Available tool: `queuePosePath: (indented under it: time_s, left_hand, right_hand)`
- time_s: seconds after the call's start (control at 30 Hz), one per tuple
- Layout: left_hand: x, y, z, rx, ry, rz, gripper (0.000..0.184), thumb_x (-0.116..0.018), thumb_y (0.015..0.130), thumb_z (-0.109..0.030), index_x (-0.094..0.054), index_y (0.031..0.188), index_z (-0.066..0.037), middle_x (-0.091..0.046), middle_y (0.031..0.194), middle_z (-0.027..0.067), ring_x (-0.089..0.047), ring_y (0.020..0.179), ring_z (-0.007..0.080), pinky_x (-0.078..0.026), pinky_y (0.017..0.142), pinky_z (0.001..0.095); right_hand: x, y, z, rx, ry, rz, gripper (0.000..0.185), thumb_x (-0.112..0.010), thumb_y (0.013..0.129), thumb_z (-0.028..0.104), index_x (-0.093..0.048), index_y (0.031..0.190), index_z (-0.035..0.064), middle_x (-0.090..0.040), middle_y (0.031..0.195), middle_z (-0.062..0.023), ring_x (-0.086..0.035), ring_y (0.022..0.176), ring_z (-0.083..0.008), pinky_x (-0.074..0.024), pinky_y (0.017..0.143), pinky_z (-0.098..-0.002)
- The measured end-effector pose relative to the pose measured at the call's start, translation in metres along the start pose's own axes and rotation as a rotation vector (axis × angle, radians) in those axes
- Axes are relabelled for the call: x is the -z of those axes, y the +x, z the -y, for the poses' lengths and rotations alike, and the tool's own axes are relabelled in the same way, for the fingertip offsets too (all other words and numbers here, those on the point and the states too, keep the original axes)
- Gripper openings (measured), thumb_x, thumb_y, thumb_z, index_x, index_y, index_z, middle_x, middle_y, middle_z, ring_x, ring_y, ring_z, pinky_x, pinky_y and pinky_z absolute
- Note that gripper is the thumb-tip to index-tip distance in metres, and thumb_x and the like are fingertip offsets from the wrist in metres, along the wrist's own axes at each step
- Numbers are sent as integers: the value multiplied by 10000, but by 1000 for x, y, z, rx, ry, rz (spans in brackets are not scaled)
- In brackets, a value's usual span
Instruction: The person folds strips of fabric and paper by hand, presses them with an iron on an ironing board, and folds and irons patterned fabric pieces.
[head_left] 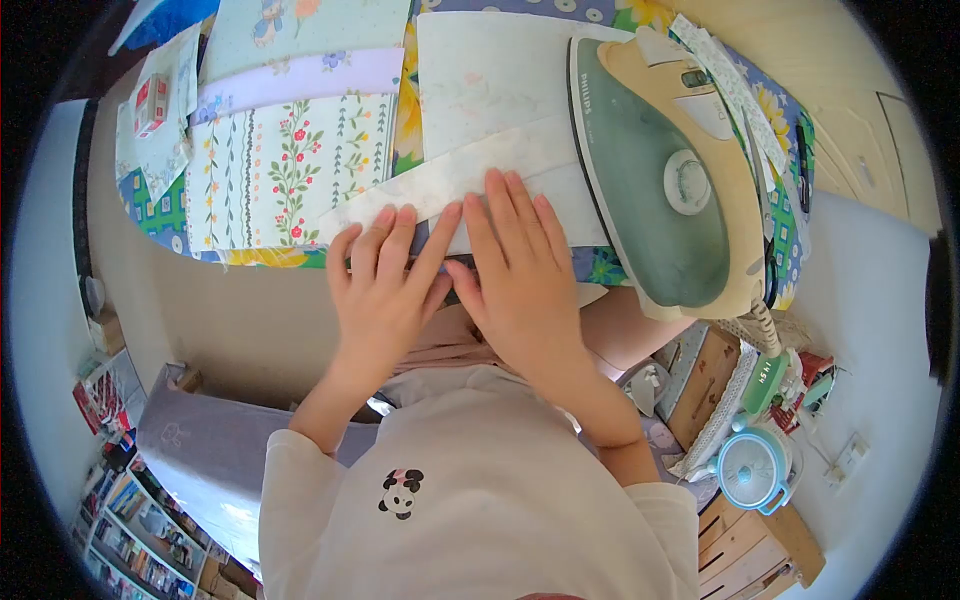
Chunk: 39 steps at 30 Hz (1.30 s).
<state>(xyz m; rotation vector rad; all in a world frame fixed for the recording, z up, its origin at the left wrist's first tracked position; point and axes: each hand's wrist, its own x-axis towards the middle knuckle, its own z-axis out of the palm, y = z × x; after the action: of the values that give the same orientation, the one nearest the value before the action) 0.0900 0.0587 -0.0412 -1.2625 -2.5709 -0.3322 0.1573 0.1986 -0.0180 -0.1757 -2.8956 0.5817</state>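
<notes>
My left hand point(385, 265) lies with fingers apart on a narrow white fabric strip point(450, 180), its fingertips near the strip's lower edge. Close beside it, my right hand point(522, 250) rests flat on the same strip, fingers stretched out and thumb near the left hand. The strip slants across a larger white cloth point(490, 80). To the right of my right hand stands a green and cream iron point(655, 180). At the left, a floral-print fabric point(290, 165) lies partly under the strip's left end.
A patterned ironing board cover point(410, 130) shows between the cloths. Small paper box point(151, 106) sits at the left, and a black pen point(802, 165) at the right edge. The iron's cord point(765, 330) hangs down toward a light-blue pot point(752, 470).
</notes>
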Motion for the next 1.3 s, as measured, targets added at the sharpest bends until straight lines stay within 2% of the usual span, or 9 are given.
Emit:
queuePosePath:
  time_s: [0.17, 0.3, 0.5, 0.6, 0.7, 0.83, 0.9, 1.03, 1.3]
  left_hand:
    - [10, 7, -5, 6, 4, 83, 703, -722, 615, -236, -499, 1281, -214, -489, 1125, 60, -458, 1042, 223, -342, 911, 453]
    - [18, 14, -5, 6, -39, 152, 720, -722, 612, -193, -478, 1289, -187, -464, 1229, 73, -448, 1045, 242, -320, 936, 448]
    - [16, 15, -3, -15, -188, 185, 720, -693, 642, -134, -426, 1309, -89, -357, 1401, 95, -399, 1196, 292, -295, 1018, 427]
    - [14, 15, -4, 3, -266, 164, 725, -684, 648, -117, -408, 1315, -56, -351, 1406, 102, -342, 1278, 298, -285, 1040, 426]
    - [13, 14, -6, 1, -250, 143, 738, -683, 641, -114, -402, 1321, -51, -362, 1399, 101, -323, 1300, 294, -282, 1043, 428]
    - [12, 13, -6, 1, -216, 122, 755, -687, 625, -114, -403, 1323, -59, -369, 1395, 96, -338, 1289, 287, -289, 1037, 423]
    - [11, 12, -6, 4, -214, 110, 757, -688, 624, -114, -403, 1324, -62, -371, 1394, 94, -341, 1287, 284, -290, 1036, 421]
    - [9, 12, -5, 4, -237, 97, 756, -685, 628, -118, -399, 1326, -68, -371, 1394, 89, -339, 1287, 277, -283, 1039, 418]
    - [10, 11, -7, 6, -217, 68, 733, -692, 631, -97, -411, 1308, -67, -386, 1376, 71, -353, 1275, 253, -293, 1035, 400]
  right_hand:
    - [99, -1, 0, -95, -43, -96, 430, -643, 771, 183, -562, 1167, 36, -509, 1254, -139, -466, 1173, -309, -345, 986, -416]
    - [145, 17, -20, -173, -270, -181, 477, -646, 782, 238, -537, 1206, 48, -528, 1224, -123, -490, 1135, -299, -377, 959, -373]
    - [132, 46, -73, -176, -245, 126, 646, -578, 857, 301, -279, 1386, 79, -539, 1150, -204, -523, 1062, -351, -438, 866, -382]
    - [125, 48, -72, -160, -347, 48, 653, -546, 880, 320, -233, 1403, 85, -574, 1033, -193, -588, 908, -349, -491, 732, -385]
    - [123, 50, -68, -182, -553, 76, 636, -523, 892, 330, -237, 1402, 78, -588, 916, -160, -613, 714, -329, -504, 592, -387]
    - [121, 49, -74, -241, -650, 130, 638, -522, 872, 367, -282, 1368, 44, -584, 872, -176, -626, 663, -326, -515, 546, -399]
    - [119, 44, -88, -161, -738, -7, 629, -510, 879, 370, -284, 1365, 40, -582, 784, -143, -622, 608, -304, -511, 493, -382]
    - [131, 46, -102, -197, -723, 9, 614, -505, 884, 357, -293, 1351, 21, -594, 821, -167, -620, 628, -327, -511, 521, -398]
    - [154, 45, -87, 60, -523, -250, 570, -522, 872, 358, -365, 1290, 3, -611, 907, -205, -623, 670, -356, -508, 559, -422]
